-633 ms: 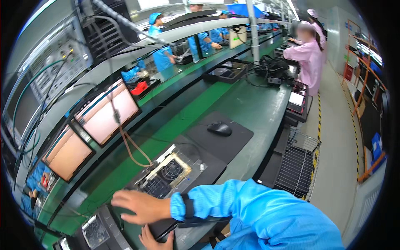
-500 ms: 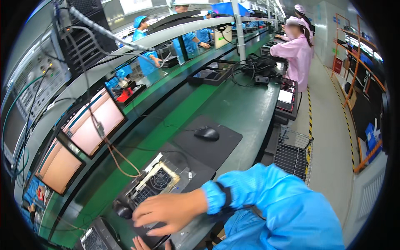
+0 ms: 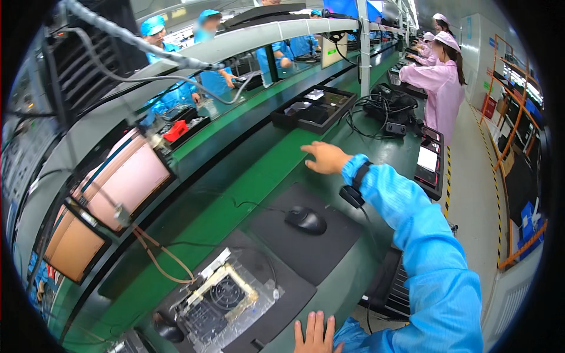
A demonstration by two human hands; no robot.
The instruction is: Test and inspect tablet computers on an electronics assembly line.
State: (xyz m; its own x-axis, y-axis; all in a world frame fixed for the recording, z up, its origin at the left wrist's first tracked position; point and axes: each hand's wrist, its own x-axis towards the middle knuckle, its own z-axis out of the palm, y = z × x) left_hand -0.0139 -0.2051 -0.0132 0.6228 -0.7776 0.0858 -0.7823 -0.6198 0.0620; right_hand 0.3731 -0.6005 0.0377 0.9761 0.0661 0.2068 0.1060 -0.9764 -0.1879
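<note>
My right hand reaches out over the green bench, short of a black tray holding dark flat panels and a few pale pieces. Its fingers are partly stretched out, and nothing shows in them. A black strap with a small box and cord circles that wrist. Fingers spread, my left hand rests at the near bench edge and holds nothing. Left of it, a test fixture with a round fan-like pattern and clear tape lies on a dark mat. A black mouse sits on a mouse pad.
Two monitors stand at the left behind a hanging tan cable. Bundled black cables and an adapter lie beyond my right hand. Another tray juts at the bench's right edge. Co-workers in pink and blue stand farther off.
My right hand has moved from over the fixture, up and right toward the black tray. My left hand has shifted right along the bench edge. The view has shifted, and the fixture is uncovered.
</note>
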